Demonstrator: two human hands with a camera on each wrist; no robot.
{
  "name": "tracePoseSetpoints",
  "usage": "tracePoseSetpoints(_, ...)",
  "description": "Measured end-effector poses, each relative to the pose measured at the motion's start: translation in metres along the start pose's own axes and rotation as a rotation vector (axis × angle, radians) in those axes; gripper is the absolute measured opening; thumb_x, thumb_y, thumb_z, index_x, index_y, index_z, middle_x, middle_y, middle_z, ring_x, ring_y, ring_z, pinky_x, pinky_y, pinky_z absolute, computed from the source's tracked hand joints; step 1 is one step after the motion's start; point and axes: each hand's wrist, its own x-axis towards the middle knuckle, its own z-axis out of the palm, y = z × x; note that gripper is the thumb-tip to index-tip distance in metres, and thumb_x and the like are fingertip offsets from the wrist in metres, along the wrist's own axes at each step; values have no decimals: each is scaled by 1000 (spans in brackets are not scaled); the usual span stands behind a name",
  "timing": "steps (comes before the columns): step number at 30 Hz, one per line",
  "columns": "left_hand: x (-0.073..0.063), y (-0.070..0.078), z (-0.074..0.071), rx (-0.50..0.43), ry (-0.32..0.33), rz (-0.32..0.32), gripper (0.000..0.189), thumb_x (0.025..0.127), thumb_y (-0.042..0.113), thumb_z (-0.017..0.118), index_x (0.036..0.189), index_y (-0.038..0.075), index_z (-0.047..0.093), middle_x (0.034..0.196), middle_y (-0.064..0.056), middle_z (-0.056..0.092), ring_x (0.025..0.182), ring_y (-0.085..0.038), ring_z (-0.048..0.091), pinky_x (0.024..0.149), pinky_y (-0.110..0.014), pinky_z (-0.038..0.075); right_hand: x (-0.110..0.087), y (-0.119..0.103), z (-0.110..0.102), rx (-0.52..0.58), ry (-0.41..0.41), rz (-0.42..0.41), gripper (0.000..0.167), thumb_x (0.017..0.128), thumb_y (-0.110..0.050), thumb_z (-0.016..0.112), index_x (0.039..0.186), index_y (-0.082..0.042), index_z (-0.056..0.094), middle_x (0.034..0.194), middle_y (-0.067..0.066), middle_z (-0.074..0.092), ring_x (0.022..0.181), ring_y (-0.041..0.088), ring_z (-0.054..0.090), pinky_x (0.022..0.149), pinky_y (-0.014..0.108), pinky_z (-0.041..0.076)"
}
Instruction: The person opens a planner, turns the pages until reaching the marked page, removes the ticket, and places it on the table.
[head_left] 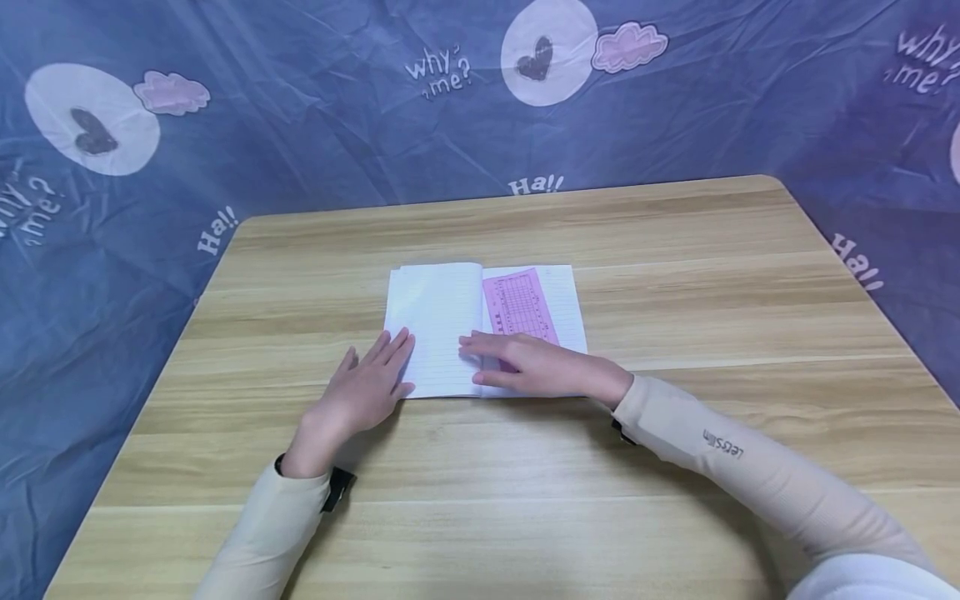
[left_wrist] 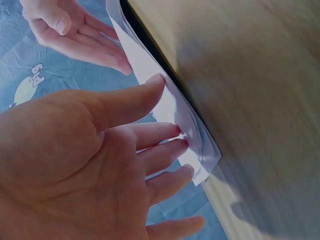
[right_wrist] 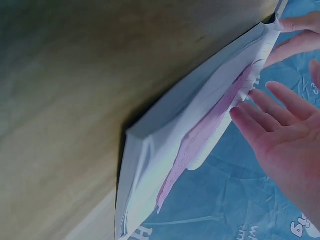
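An open notebook (head_left: 438,304) with lined white pages lies on the table. On its right page sits a pink printed sheet (head_left: 519,300), slightly tilted, its lower part hidden by my right hand (head_left: 528,364). That hand reaches across the right page with straight fingers, fingertips near the centre fold. My left hand (head_left: 363,390) rests with spread fingers on the lower left corner of the left page. In the left wrist view the fingertips (left_wrist: 184,145) touch the page's edge. The right wrist view shows the pink sheet (right_wrist: 210,125) lying along the page under the right hand.
The wood-grain table (head_left: 480,517) extends around the notebook on all sides. A blue printed cloth (head_left: 322,100) hangs behind the table's far edge and down both sides. Black wrist straps (head_left: 339,489) show at the sleeve cuffs.
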Motion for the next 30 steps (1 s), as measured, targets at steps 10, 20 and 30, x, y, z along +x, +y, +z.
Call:
tracePoseSetpoints(10, 1, -2, 2, 4, -3, 3, 63, 104, 25, 47, 155, 0, 19, 162, -15, 13, 148, -35, 11, 113, -65, 9, 2, 18, -30, 148, 191, 93, 42, 96, -8, 62, 133, 10, 53, 124, 23, 62, 98, 30, 64, 92, 41, 52)
tracePoseSetpoints(20, 2, -4, 4, 3, -4, 13, 63, 104, 25, 46, 155, 1, 19, 162, -15, 12, 148, -35, 12, 113, -65, 10, 12, 67, -72, 356, 480, 625, 45, 93, -5, 65, 135, 6, 53, 125, 21, 63, 111, 32, 60, 94, 37, 50)
tracePoseSetpoints(30, 2, -4, 4, 2, -7, 17, 63, 104, 25, 47, 155, 0, 19, 162, -15, 13, 148, -35, 13, 113, -65, 12, 27, 91, -76, 556, 480, 768, 38, 87, 0, 70, 123, 7, 60, 110, 22, 65, 83, 19, 67, 79, 27, 56)
